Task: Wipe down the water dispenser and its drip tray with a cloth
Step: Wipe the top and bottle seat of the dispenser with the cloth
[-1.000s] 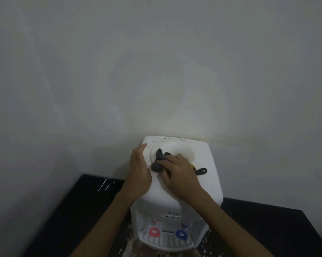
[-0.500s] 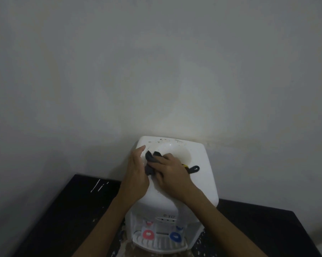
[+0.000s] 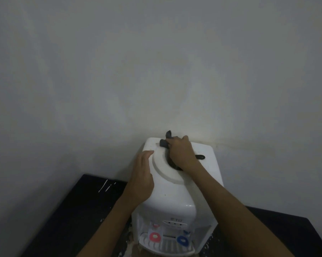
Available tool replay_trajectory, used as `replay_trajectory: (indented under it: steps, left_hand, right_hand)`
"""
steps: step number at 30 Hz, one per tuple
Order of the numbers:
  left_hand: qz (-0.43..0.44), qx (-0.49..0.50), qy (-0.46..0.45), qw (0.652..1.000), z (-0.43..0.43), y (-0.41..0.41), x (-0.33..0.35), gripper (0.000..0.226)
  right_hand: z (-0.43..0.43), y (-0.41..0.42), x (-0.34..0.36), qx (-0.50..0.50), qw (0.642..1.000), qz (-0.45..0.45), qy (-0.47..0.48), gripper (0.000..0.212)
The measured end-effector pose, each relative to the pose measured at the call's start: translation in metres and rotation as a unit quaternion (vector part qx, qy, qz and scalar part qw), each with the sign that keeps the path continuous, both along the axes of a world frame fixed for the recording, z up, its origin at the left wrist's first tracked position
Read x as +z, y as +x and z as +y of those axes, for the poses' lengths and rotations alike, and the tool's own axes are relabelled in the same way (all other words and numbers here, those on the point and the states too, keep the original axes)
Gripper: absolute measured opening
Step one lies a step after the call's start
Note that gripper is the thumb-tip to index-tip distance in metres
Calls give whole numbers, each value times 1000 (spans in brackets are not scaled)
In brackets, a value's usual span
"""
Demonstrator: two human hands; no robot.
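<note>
A white tabletop water dispenser [image 3: 175,197] stands against the wall, seen from above. My right hand [image 3: 181,153] grips a dark grey cloth [image 3: 164,141] and presses it on the back left of the dispenser's top, past the round bottle well. My left hand [image 3: 142,179] lies flat with straight fingers on the dispenser's left upper side. At the front, the white slatted drip tray [image 3: 167,247] sits under a red tap [image 3: 154,237] and a blue tap [image 3: 182,242].
The dispenser stands on a black table [image 3: 78,210] with white paint streaks at its back left. A pale wall [image 3: 156,71] rises directly behind. A small dark oval object [image 3: 200,157] lies on the dispenser's top right.
My right hand has pushed the cloth from the left rim of the well to the back left of the top. My left hand stays on the left side.
</note>
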State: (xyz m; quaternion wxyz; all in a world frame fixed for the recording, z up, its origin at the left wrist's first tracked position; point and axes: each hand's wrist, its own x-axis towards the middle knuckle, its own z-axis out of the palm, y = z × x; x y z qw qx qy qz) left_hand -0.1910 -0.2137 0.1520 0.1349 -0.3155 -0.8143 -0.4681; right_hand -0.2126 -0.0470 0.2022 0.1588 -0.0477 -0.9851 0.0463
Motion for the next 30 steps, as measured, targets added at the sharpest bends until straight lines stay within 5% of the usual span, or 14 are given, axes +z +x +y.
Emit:
replay_trajectory:
  steps: [7, 11, 20, 30]
  left_hand:
    - [5, 16, -75, 997, -1, 0, 2, 60]
    - [-3, 22, -88, 996, -1, 0, 2, 57]
    - [-9, 64, -67, 996, 12, -8, 13, 31]
    - [-15, 91, 7, 996, 15, -2, 12, 24]
  right_hand:
    - [24, 16, 12, -114, 992, -17, 47, 40]
    - [31, 36, 17, -169, 983, -57, 45, 23]
    - [20, 91, 3, -201, 975, -7, -96, 40]
    - [31, 23, 14, -29, 991, -71, -106, 35]
